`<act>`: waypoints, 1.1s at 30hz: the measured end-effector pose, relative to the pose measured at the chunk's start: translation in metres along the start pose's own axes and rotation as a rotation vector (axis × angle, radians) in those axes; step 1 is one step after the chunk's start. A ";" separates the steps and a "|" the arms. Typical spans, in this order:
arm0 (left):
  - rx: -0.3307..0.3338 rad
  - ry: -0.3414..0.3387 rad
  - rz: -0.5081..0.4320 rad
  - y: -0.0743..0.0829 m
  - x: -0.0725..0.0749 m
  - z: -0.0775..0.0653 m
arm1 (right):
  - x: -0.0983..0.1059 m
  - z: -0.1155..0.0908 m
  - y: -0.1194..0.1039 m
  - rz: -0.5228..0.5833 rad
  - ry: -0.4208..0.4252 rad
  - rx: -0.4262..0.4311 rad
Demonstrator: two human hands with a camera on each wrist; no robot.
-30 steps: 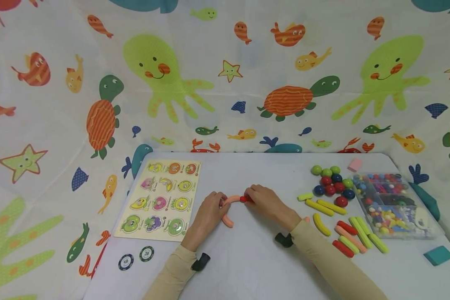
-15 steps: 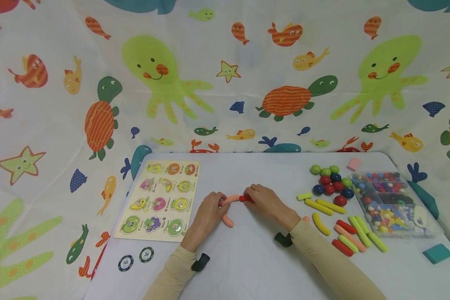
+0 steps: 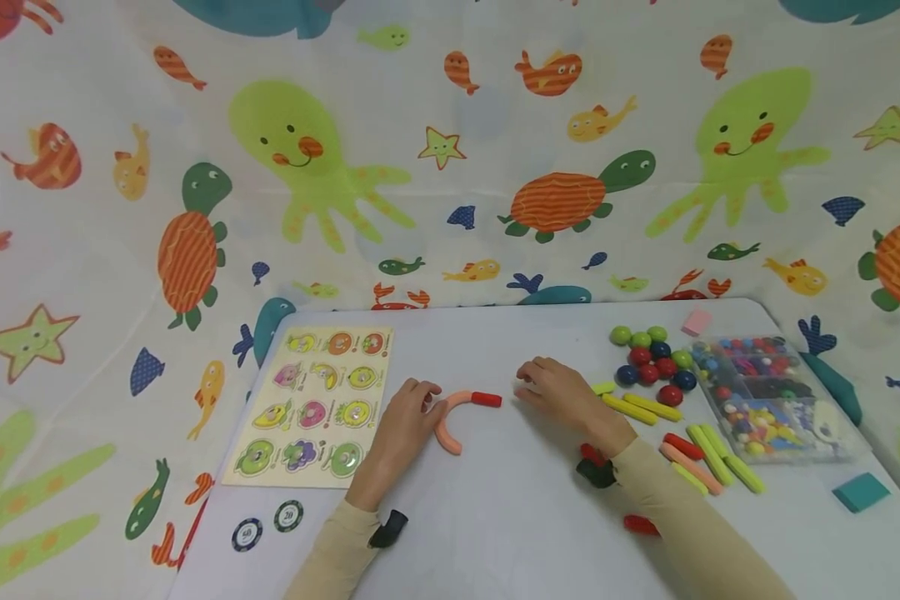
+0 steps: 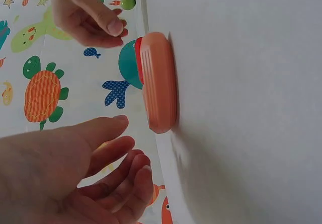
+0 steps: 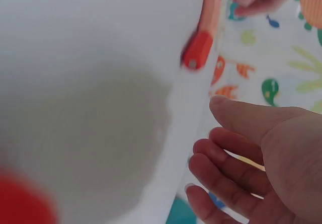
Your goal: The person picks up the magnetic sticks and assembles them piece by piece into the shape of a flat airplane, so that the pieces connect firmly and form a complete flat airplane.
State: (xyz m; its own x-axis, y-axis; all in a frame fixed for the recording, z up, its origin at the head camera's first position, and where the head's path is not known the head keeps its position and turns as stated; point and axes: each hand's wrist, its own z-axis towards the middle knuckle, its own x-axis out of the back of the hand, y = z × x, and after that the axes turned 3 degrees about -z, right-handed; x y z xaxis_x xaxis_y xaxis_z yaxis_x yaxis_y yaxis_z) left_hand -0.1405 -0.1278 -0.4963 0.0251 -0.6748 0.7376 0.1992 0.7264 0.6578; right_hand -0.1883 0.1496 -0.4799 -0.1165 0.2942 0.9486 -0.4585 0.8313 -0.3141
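Peach arc touches red stick; left hand near, right hand apart.

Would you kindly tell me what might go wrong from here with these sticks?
The left hand is very close to the curved peach stick, so a slip might nudge it. The red stick meets one end of that curve; if the two are only touching, they might separate. The right sleeve partly hides another red stick, so moving it could knock that stick away.
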 end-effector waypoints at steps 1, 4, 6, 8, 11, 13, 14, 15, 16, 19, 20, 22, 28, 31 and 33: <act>-0.007 -0.003 0.000 -0.001 0.001 -0.001 | 0.002 -0.002 0.005 0.002 0.003 -0.009; -0.033 -0.014 0.001 -0.002 0.003 -0.004 | 0.007 -0.008 0.021 0.016 0.008 -0.054; -0.041 -0.024 -0.002 -0.004 0.004 -0.006 | 0.011 -0.014 0.032 0.026 0.010 -0.078; -0.045 -0.037 -0.008 -0.005 0.005 -0.009 | 0.014 -0.020 0.043 0.046 0.005 -0.112; -0.052 -0.064 -0.033 -0.007 0.006 -0.012 | 0.018 -0.030 0.057 0.063 0.003 -0.144; -0.062 -0.086 -0.053 -0.009 0.006 -0.013 | 0.019 -0.036 0.065 0.064 0.006 -0.162; -0.068 -0.095 -0.065 -0.010 0.006 -0.014 | 0.019 -0.038 0.068 0.063 0.008 -0.166; -0.073 -0.107 -0.079 -0.011 0.006 -0.015 | 0.019 -0.041 0.071 0.065 0.012 -0.168; -0.078 -0.119 -0.085 -0.011 0.006 -0.015 | 0.019 -0.043 0.073 0.067 0.017 -0.174; -0.091 -0.146 -0.103 -0.012 0.006 -0.016 | 0.020 -0.048 0.079 0.079 0.030 -0.181; -0.100 -0.156 -0.104 -0.012 0.006 -0.017 | 0.020 -0.049 0.081 0.079 0.034 -0.182; -0.121 -0.176 -0.106 -0.013 0.007 -0.017 | 0.020 -0.052 0.083 0.070 0.041 -0.186; -0.180 -0.243 -0.158 -0.016 0.008 -0.020 | 0.021 -0.057 0.087 0.035 0.046 -0.174; -0.199 -0.270 -0.197 -0.018 0.008 -0.020 | 0.021 -0.061 0.088 0.046 0.047 -0.170; -0.228 -0.274 -0.205 -0.020 0.007 -0.019 | 0.021 -0.063 0.088 0.057 0.044 -0.167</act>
State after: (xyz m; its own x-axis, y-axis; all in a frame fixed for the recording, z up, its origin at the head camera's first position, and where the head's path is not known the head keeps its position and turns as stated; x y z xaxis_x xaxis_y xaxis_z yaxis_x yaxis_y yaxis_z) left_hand -0.1253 -0.1495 -0.5066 -0.2930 -0.7209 0.6281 0.3854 0.5121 0.7676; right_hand -0.1756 0.2585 -0.4901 -0.0977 0.3606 0.9276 -0.2987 0.8785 -0.3729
